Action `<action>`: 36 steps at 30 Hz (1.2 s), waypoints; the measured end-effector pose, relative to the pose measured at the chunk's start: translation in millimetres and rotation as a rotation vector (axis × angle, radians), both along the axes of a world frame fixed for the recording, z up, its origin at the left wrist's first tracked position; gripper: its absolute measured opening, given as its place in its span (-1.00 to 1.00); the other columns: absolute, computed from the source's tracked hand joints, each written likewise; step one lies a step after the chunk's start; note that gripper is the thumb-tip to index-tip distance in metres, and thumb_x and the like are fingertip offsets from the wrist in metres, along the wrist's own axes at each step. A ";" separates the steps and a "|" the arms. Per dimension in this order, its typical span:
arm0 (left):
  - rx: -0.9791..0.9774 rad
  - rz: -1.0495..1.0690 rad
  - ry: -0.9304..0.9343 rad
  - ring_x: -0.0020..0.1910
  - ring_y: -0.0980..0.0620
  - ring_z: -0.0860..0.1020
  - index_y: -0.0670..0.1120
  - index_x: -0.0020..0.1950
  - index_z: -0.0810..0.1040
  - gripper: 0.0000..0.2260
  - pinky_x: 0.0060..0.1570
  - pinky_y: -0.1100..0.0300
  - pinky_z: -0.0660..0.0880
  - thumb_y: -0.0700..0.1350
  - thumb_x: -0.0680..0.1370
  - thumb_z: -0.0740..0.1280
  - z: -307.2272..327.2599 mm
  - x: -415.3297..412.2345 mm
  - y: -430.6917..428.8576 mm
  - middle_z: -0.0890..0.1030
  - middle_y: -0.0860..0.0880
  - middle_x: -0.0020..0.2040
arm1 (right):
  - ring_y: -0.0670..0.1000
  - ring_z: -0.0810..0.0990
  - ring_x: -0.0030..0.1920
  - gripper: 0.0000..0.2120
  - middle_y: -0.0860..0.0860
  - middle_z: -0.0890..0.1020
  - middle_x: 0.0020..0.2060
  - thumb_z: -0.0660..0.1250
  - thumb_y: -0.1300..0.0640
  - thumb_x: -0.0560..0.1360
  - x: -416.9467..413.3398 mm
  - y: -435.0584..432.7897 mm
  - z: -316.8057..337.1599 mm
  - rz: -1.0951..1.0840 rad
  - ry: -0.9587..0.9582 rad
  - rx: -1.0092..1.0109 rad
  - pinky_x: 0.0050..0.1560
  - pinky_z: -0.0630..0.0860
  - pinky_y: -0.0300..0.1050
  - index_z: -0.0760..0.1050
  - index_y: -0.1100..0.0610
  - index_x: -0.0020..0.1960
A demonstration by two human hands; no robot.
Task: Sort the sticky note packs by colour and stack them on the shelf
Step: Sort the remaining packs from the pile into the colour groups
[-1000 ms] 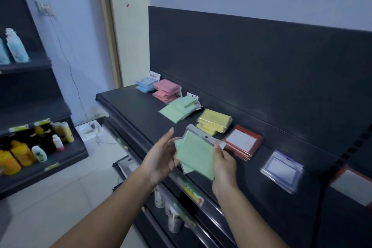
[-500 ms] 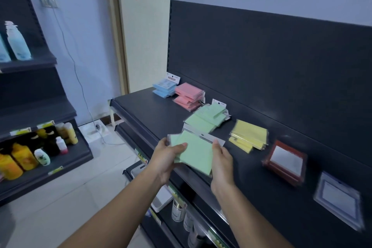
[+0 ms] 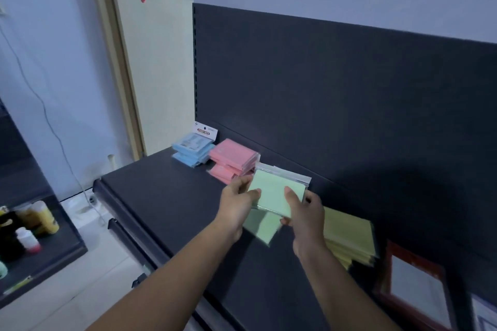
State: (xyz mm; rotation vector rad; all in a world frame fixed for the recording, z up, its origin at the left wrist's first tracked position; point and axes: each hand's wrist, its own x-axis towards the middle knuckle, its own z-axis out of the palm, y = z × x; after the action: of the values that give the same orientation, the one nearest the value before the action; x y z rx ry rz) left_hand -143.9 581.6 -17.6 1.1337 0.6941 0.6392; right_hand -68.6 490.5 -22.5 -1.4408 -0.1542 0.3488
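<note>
I hold a green sticky note pack (image 3: 274, 192) between both hands over the dark shelf (image 3: 172, 196). My left hand (image 3: 238, 205) pinches its left edge, thumb on top. My right hand (image 3: 305, 212) grips its right edge. Under the held pack lies the green stack (image 3: 265, 227), mostly hidden by my hands. A blue stack (image 3: 192, 150) and a pink stack (image 3: 232, 161) sit further back along the shelf's rear panel. The yellow stack (image 3: 349, 236) lies just right of my right hand.
A red-framed pack (image 3: 411, 285) and a pale pack (image 3: 484, 314) lie at the right end of the shelf. A second dark shelf unit (image 3: 40, 255) with bottles (image 3: 44, 217) stands at the left. A cable (image 3: 48, 121) hangs down the wall.
Both hands have carried the green pack back and left, from the shelf's front edge to above the green stack. My view has swung left, pushing the yellow and red packs to the right.
</note>
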 end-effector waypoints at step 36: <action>1.125 -0.624 -0.034 0.15 -0.05 0.46 -0.15 0.10 0.56 -0.75 0.19 0.15 0.33 -0.29 0.43 0.33 -12.3 58.4 43.5 0.57 -0.06 0.09 | -0.04 0.56 -0.05 -0.78 0.00 0.58 -0.05 0.25 0.36 0.48 -3.9 24.9 -16.4 -0.377 -0.389 -0.475 0.02 0.48 -0.25 0.48 0.10 0.03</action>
State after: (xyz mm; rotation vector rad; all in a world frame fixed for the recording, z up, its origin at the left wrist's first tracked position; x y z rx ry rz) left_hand -85.5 625.2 -29.9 2.2376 -0.1554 0.4836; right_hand -72.5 515.4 -38.9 -1.9578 -0.1131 -0.2255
